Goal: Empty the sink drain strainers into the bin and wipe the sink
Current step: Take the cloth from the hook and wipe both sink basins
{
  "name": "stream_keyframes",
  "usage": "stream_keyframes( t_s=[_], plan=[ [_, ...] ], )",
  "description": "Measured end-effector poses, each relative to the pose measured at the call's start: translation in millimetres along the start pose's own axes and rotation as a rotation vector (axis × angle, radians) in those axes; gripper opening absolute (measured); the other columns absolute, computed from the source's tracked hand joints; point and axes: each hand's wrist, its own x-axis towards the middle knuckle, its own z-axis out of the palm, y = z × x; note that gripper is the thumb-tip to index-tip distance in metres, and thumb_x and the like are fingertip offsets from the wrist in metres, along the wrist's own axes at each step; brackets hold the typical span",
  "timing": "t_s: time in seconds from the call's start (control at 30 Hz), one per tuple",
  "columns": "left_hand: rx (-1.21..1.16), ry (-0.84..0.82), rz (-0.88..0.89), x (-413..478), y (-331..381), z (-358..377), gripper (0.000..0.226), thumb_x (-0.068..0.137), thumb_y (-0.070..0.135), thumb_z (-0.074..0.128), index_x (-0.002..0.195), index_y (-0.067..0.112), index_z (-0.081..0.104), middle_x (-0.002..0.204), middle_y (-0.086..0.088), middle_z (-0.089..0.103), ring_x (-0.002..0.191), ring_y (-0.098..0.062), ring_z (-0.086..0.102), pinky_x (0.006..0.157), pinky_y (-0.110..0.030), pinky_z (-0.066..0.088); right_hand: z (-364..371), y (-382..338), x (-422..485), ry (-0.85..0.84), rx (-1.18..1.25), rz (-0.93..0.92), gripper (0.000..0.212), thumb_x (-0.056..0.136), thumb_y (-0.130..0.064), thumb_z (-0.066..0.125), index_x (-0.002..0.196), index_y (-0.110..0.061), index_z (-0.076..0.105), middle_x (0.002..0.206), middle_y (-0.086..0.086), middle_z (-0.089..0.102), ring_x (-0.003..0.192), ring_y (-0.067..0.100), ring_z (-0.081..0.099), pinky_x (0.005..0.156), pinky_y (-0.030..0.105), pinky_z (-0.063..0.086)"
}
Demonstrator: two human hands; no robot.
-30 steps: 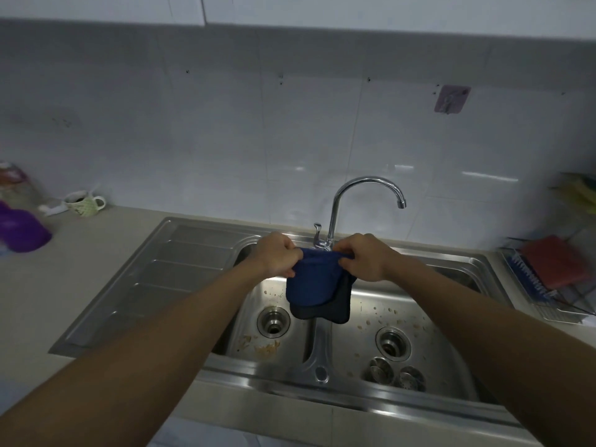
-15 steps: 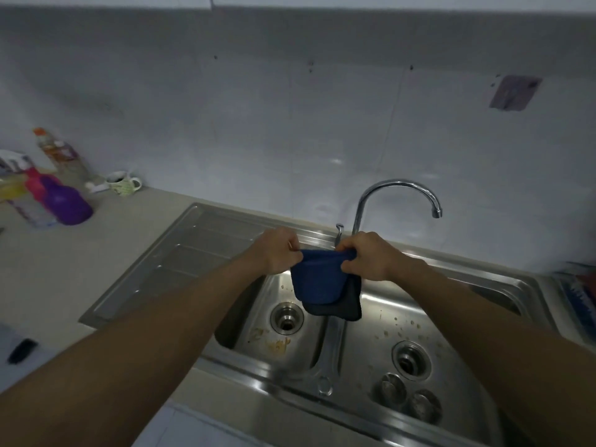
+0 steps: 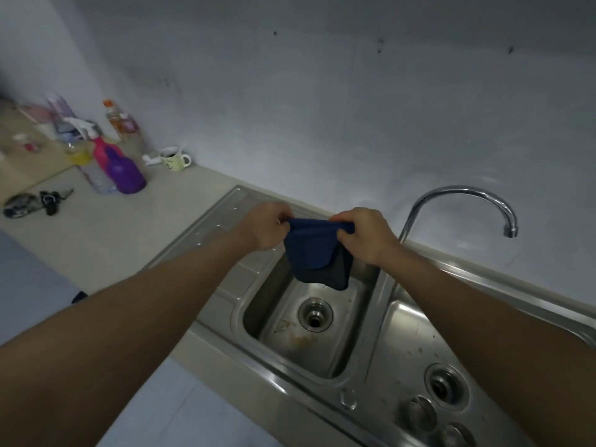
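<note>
Blue cloth [image 3: 314, 253] pinched at its top edge by left hand [image 3: 267, 225] and right hand [image 3: 364, 233], hanging folded above and behind the left drain [image 3: 315, 314]; food smears [image 3: 298, 338] beside that drain, nearer left hand.

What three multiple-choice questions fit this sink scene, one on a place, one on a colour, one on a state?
1. The cloth hangs: A in a bucket; B over the left basin; C in a drawer.
2. The cloth is: A blue; B red; C white.
3. The cloth is held by: A no hand; B one hand; C both hands.
Answers: B, the drain shows right beneath it; A, it is dark blue; C, the left hand and right hand each pinch its top edge.
</note>
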Motion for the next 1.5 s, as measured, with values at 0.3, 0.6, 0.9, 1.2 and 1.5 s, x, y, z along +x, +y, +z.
stream_keyframes(
  t_s=[0.3,0.6,0.9,1.2,1.5],
  plan=[
    [0.053,-0.062,0.128,-8,-138,-1,0.012,0.092,0.008,0.054,0.096,0.016,0.062,0.090,-0.001,0.058,0.075,-0.016,0.055,0.070,-0.028,0.041,101,-47,29,-0.003,0.046,-0.102,0.032,0.083,-0.001,0.070,0.111,-0.017,0.077,0.094,0.006,0.072,0.086,0.019,0.062,0.074,0.024,0.040],
    [0.099,-0.503,0.113,-68,-262,43,0.011,0.091,0.015,0.055,0.098,0.015,0.063,0.100,0.001,0.059,0.086,-0.017,0.054,0.074,-0.028,0.038,252,-67,2,-0.353,0.316,0.272,0.026,0.080,-0.017,0.081,0.106,-0.019,0.078,0.101,-0.007,0.069,0.094,0.004,0.060,0.083,0.016,0.043],
    [-0.080,-0.402,0.095,-51,-298,63,0.015,0.089,0.017,0.051,0.087,0.013,0.065,0.090,0.000,0.063,0.087,-0.019,0.058,0.082,-0.046,0.050,343,-84,6,-0.178,0.347,0.710,0.092,0.091,-0.066,0.049,0.159,-0.027,0.002,0.164,0.003,0.001,0.149,0.028,0.016,0.121,0.044,0.021],
    [0.088,-0.161,0.046,27,-317,112,0.050,0.107,0.022,0.034,0.156,0.009,0.030,0.163,-0.012,0.025,0.151,-0.027,0.021,0.125,-0.039,0.018,369,-51,52,0.102,0.164,0.677,0.066,0.102,-0.055,0.030,0.157,-0.039,-0.002,0.166,0.001,0.000,0.130,0.037,0.049,0.101,0.048,0.048],
    [0.314,-0.077,0.054,30,-327,139,0.059,0.107,0.041,0.022,0.160,0.018,0.014,0.168,-0.005,0.011,0.155,-0.022,0.006,0.126,-0.042,0.007,348,3,133,0.247,0.157,0.783,0.060,0.103,-0.049,0.033,0.157,-0.036,0.010,0.165,0.002,0.014,0.129,0.037,0.050,0.102,0.048,0.046]
  ],
)
